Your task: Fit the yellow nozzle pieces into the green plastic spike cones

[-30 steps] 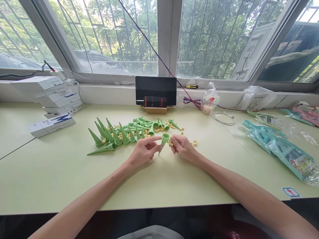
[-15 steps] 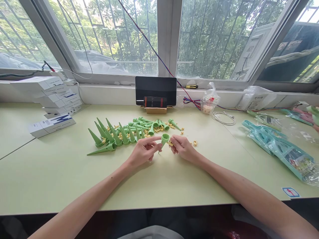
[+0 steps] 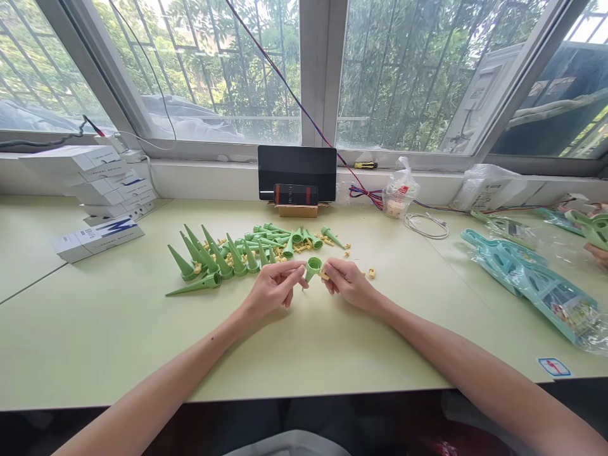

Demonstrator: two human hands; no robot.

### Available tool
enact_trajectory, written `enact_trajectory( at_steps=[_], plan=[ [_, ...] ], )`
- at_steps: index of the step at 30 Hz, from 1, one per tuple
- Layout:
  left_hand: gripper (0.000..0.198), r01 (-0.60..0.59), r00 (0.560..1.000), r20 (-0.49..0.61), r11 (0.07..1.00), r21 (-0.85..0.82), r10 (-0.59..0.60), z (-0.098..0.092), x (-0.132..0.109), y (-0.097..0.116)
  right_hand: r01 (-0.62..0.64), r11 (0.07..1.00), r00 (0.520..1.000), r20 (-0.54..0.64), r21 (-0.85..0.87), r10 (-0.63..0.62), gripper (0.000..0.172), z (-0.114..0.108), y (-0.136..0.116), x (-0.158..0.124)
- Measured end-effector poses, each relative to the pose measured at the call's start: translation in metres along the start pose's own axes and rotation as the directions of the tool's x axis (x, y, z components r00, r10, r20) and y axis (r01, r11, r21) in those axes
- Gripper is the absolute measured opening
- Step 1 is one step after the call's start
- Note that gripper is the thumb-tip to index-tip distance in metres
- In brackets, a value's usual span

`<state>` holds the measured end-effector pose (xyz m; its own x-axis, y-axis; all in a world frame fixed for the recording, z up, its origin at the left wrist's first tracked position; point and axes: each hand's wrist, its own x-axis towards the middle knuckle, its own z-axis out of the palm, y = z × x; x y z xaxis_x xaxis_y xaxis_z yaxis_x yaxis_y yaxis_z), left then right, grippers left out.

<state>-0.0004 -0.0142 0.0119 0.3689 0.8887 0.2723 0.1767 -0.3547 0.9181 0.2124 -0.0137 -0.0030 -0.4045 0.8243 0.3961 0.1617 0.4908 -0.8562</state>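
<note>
Between my two hands a green plastic cone spike (image 3: 313, 266) is held with its open round end up and its point down. The fingers of my left hand (image 3: 274, 285) pinch it from the left. My right hand (image 3: 349, 278) closes on a small yellow plastic piece (image 3: 324, 275) that touches the side of the cone near its rim; most of the piece is hidden by the fingers. Left of my hands, several green cones (image 3: 236, 258) stand point up in rows, and one cone (image 3: 196, 285) lies on its side. Behind lies a pile of green cones (image 3: 270, 234) mixed with yellow pieces.
Loose yellow pieces (image 3: 372, 273) lie right of my hand. A tablet (image 3: 297, 166) and phone (image 3: 296, 194) stand at the back. White boxes (image 3: 102, 239) are at left. Teal plastic hangers (image 3: 536, 278) lie at right, where another person's hand (image 3: 597, 254) shows beside a green hanger.
The cone has shifted slightly left and down, with its opening tipped more toward me. At the far right, the other person's hand and a green hanger have come further into view.
</note>
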Motion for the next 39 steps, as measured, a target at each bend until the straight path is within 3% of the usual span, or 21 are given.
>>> enact_trajectory(
  at_steps=[9,39],
  plan=[
    [0.039,-0.016,1.000,-0.012,0.998,0.067,0.017,0.000,0.000,0.006,-0.001,1.000,1.000,0.019,-0.016,0.001,0.044,0.001,0.001,0.000],
    [0.035,0.032,0.999,0.021,0.998,0.050,-0.033,0.000,0.002,-0.006,-0.011,0.987,0.999,0.039,-0.159,0.017,0.043,0.001,0.006,0.002]
  ],
)
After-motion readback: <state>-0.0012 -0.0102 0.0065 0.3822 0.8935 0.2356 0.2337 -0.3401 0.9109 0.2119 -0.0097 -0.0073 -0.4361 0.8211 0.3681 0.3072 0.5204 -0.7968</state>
